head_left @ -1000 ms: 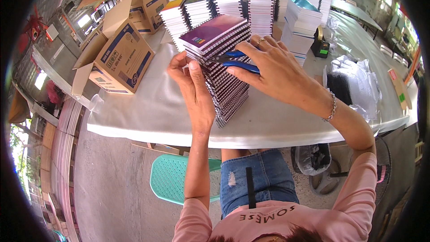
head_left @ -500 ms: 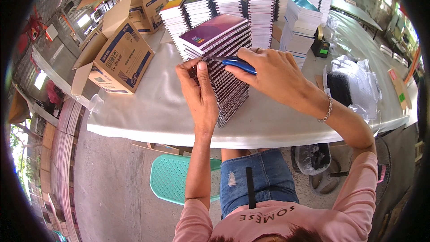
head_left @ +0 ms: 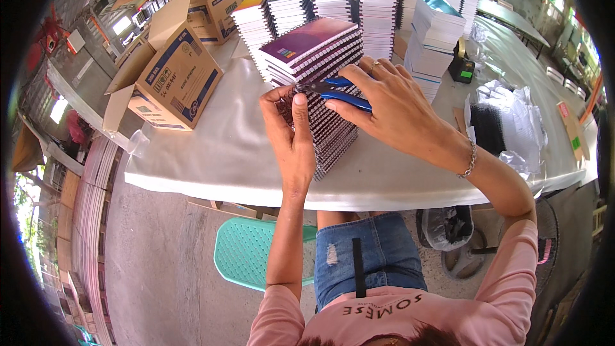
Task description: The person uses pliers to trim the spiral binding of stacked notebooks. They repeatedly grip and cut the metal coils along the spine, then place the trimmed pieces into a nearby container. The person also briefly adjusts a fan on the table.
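A tall stack of spiral-bound notebooks [head_left: 314,41] with a purple top cover stands in front of me, its black coils facing right and toward me. My right hand [head_left: 400,106] is closed around blue-handled wire cutters [head_left: 346,97], with the handles spread somewhat apart. The dark jaws point left and reach the near corner of the stack, close to my left thumb. My left hand [head_left: 291,138] pinches the end of a black coil [head_left: 293,91] at that corner. Whether the jaws touch the wire is too small to tell.
More notebook stacks [head_left: 288,9] stand behind, with a teal-topped stack [head_left: 435,38] to the right. Near it are a black tape dispenser [head_left: 460,64] and white plastic wrapping [head_left: 512,115]. An open carton [head_left: 176,83] sits at left on the covered table [head_left: 224,173]. A green stool [head_left: 246,253] is below.
The cutters' handles have spread apart, and their jaws now show beside my left thumb. Both hands have shifted slightly; my left hand moved a little right.
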Motion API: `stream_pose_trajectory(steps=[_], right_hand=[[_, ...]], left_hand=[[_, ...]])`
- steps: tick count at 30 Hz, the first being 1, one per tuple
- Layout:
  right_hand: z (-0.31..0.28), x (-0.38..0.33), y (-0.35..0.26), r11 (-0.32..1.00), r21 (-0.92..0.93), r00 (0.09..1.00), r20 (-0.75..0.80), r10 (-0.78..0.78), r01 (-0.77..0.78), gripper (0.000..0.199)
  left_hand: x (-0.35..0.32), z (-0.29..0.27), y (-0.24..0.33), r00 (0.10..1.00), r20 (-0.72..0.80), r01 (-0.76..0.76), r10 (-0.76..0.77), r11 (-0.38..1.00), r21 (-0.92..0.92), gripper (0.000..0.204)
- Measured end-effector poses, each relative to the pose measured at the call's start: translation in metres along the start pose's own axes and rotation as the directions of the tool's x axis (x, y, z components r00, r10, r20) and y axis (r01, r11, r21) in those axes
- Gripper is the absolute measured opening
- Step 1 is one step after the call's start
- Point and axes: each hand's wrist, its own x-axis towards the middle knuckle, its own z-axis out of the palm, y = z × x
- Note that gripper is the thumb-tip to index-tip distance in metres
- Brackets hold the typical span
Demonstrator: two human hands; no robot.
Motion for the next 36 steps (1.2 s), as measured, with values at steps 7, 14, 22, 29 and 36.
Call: stream_pose_trajectory(steps=[7, 14, 22, 29, 36], right_hand=[[0.0, 0.001, -0.001, 0.997, -0.074, 0.999, 0.048, -0.008, 0.011, 0.036], [-0.001, -0.01, 0.005, 0.999, -0.042, 1.0, 0.01, -0.016, 0.017, 0.049], [0.005, -0.011, 0.001, 0.999, -0.044, 1.0, 0.028, -0.005, 0.007, 0.055], [0.006, -0.009, 0.0, 0.999, 0.001, 0.994, 0.108, 0.032, -0.033, 0.038], [-0.002, -0.016, -0.002, 0.998, -0.013, 0.993, 0.101, 0.065, -0.064, 0.042]], left_hand=[[-0.003, 0.001, -0.004, 0.998, -0.017, 0.068, -0.068, 0.997, -0.027, 0.029], [-0.001, 0.004, -0.01, 0.989, -0.146, 0.02, -0.033, 0.996, -0.087, 0.033], [-0.009, -0.002, -0.012, 1.0, 0.0, 0.004, -0.004, 1.0, -0.027, 0.036], [-0.011, -0.001, -0.014, 0.999, -0.012, 0.046, -0.046, 0.999, 0.012, 0.034], [-0.011, 0.001, -0.009, 0.996, -0.041, 0.079, -0.085, 0.988, -0.13, 0.034]])
